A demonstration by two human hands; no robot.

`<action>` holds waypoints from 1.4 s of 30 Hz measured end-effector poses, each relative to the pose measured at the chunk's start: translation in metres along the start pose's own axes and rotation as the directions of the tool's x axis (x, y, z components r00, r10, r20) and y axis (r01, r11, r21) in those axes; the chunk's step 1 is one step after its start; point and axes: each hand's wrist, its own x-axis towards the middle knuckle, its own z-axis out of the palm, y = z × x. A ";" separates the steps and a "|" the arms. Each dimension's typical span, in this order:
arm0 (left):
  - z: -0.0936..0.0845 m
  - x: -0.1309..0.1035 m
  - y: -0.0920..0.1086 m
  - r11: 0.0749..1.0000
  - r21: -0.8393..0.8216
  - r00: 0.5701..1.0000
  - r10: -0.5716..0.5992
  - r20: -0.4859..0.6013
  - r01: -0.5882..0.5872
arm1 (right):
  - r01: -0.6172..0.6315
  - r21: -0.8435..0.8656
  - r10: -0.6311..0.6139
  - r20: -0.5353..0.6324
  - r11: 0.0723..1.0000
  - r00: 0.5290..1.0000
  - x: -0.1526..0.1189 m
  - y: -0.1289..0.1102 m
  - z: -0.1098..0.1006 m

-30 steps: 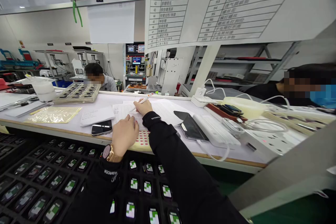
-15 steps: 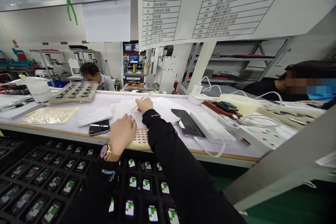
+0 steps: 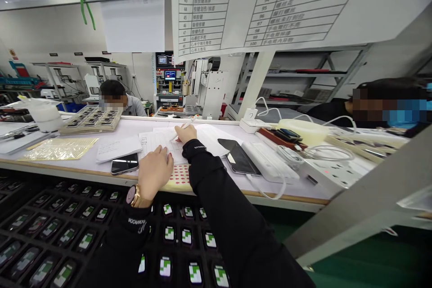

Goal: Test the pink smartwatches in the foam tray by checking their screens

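Note:
My right hand (image 3: 186, 133) is closed round a white pen (image 3: 189, 123), its tip over a printed sheet (image 3: 151, 142) on the white bench. Beside it, my left hand (image 3: 155, 166) lies on the near edge of the papers, fingers slightly apart and holding nothing; a gold watch (image 3: 132, 195) is on that wrist. Left of my left hand, a black phone (image 3: 124, 164) lies partly under a stack of handwritten sheets (image 3: 118, 147). A yellow sheet with red arrows (image 3: 181, 175) lies between my wrists at the bench edge.
Below the bench, black trays hold several watches (image 3: 169, 233) with lit screens. A tablet (image 3: 241, 159), a white power bank (image 3: 266, 162) and a power strip (image 3: 332, 173) lie to the right. A parts tray (image 3: 91, 119) stands at left. Two people sit beyond the bench.
The whole view has shifted slightly, so the bench items appear a little further left. My right hand still holds the pen at the papers, and my left hand still rests there.

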 end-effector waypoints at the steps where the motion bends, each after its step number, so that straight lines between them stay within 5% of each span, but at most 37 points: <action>1: 0.000 0.000 0.000 1.000 0.000 1.000 -0.001 0.001 0.001 | -0.006 0.005 0.006 0.000 1.000 1.000 0.000 0.000 0.000; 42: 0.000 0.001 -0.001 1.000 0.007 1.000 -0.007 0.015 0.007 | -0.094 0.112 0.108 -0.130 0.989 0.986 0.013 0.015 -0.014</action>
